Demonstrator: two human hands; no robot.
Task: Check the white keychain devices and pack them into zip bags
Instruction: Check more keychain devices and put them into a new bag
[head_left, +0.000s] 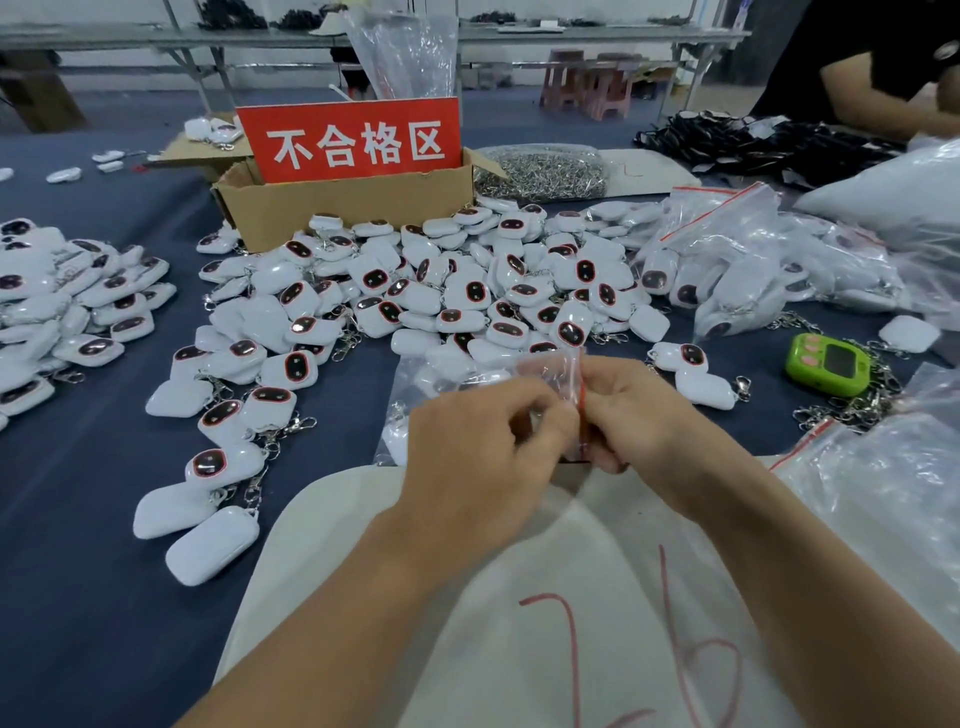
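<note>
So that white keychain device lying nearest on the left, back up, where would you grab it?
Probably by the white keychain device's body, pinched across its two long edges from above: it lies flat, and it is narrower that way. I'd skip its clasp at the far end, which lies beside another device's clasp and might drag it along.

The zip bag (550, 366) is blurred, its contents unclear.
</note>
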